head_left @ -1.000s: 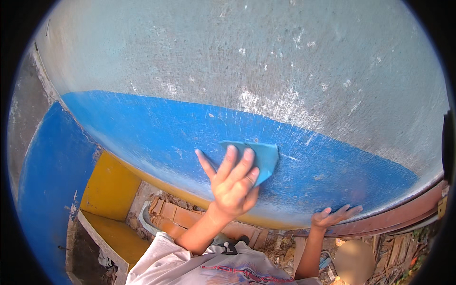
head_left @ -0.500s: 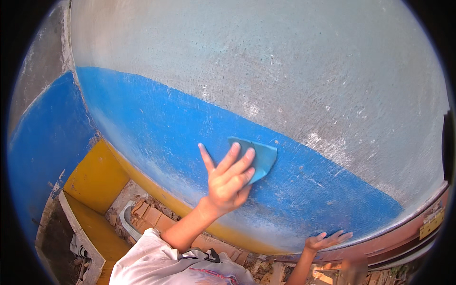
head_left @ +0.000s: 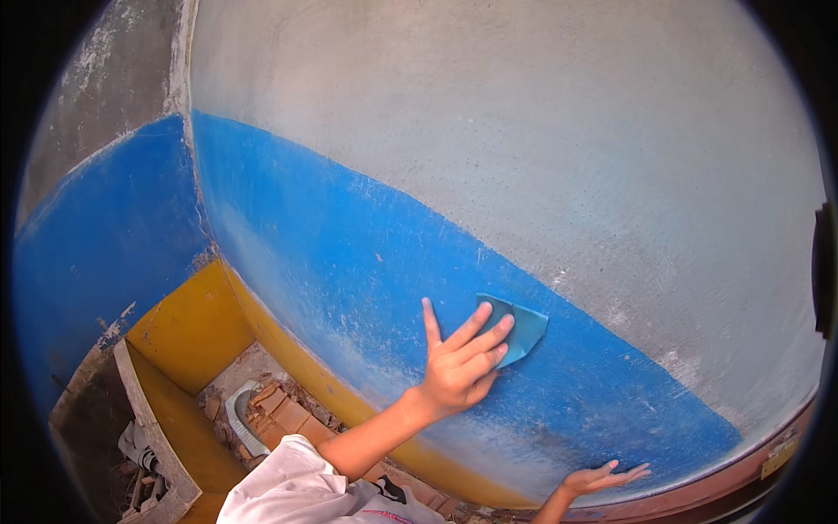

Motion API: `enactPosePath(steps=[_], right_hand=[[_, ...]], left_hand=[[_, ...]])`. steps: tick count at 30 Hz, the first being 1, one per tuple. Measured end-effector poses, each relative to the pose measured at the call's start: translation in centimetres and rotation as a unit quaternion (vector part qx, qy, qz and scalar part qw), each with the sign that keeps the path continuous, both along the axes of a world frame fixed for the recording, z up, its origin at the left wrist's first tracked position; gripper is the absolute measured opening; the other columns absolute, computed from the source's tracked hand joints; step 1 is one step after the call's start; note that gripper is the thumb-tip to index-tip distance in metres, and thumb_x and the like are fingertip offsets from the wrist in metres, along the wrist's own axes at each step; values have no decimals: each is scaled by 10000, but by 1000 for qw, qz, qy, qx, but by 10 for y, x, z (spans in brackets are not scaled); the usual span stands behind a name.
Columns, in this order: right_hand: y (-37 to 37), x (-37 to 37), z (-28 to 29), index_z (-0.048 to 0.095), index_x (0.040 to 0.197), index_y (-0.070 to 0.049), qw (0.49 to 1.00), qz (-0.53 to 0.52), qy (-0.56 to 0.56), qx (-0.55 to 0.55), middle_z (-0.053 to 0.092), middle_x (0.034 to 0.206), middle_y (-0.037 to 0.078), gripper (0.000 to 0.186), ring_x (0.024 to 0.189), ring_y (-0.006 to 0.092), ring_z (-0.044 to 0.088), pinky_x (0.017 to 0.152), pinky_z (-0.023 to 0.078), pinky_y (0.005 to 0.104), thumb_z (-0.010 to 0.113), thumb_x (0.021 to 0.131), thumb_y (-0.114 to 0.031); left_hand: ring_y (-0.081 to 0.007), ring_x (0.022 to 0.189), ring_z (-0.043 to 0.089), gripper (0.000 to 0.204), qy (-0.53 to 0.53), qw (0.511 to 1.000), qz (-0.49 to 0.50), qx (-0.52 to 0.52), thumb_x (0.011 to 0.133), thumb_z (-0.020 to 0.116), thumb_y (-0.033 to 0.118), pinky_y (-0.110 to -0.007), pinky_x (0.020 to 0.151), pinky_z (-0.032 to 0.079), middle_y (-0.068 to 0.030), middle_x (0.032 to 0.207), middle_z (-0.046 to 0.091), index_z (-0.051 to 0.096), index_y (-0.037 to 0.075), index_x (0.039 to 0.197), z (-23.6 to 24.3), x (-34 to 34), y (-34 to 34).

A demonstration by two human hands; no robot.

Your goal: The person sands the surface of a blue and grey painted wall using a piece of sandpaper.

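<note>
Fingers (head_left: pixel 469 326) on sheet (head_left: pixel 527 328), scuffs (head_left: pixel 679 361) on wall (head_left: pixel 524 157)

With our left hand (head_left: pixel 454 379) we hold the sheet against the blue band (head_left: pixel 349 236), two fingertips over it, the outermost finger spread clear. Our right hand (head_left: pixel 598 480) is empty, fingers extended, beside the lower band; we cannot tell whether it touches. Beyond, pale scuffs mark blue and grey, though blue covers most of the band. How much is finished, we cannot tell.

Run-down building, scuffed blue-and-grey wall (head_left: pixel 332 231), yellow partition (head_left: pixel 179 424), loose reddish slabs (head_left: pixel 286 416) underfoot
</note>
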State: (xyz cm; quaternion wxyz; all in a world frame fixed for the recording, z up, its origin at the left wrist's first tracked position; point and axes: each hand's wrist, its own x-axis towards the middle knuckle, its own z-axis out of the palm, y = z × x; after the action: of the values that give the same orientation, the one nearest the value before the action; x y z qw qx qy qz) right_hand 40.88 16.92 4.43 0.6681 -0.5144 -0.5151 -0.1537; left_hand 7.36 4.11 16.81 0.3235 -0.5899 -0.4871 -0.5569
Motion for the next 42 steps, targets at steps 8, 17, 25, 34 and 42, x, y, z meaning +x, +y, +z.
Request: enactPosePath(steps=[8,17,25,34,42], right_hand=[[-53,-75,31,271,1508,-21,997,22,-57,-47,105,1590,234,670,1473,399,104,1155,124,605,331,1013,-467],[-56,-184,24,282,1525,-107,983,31,-178,44,76,1608,197,634,1471,428,85,1123,76,676,318,1013,-480],[-51,-191,9,247,1535,-116,982,-8,-181,53,99,1599,216,578,1465,441,96,1134,106,656,304,1033,-396],[-47,-191,11,238,1536,-113,975,-58,-203,71,132,1591,218,579,1458,441,132,1139,154,637,290,1040,-407],[-47,-195,11,239,1532,-100,972,-50,-210,95,145,1587,220,574,1456,434,151,1142,171,625,270,1046,-403]], left_hand=[[-383,1420,324,53,-357,920,117,114,926,570,20,-635,1132,24,-207,1403,511,570,60,961,-52,-104,-19],[-381,1403,363,171,-94,995,27,-18,815,643,16,-673,1114,-29,-176,1365,563,631,100,964,-100,-69,-29],[-367,1388,390,135,-32,994,99,27,830,615,-22,-708,1104,-8,-148,1330,596,604,85,911,-16,-169,-41],[-323,1360,442,136,-56,991,108,46,812,668,17,-695,1123,-11,-103,1293,630,613,105,901,-93,-220,-54],[-428,1390,354,246,60,998,7,-5,876,580,-39,-689,1114,6,-217,1364,544,530,122,1055,-90,-187,-62]])
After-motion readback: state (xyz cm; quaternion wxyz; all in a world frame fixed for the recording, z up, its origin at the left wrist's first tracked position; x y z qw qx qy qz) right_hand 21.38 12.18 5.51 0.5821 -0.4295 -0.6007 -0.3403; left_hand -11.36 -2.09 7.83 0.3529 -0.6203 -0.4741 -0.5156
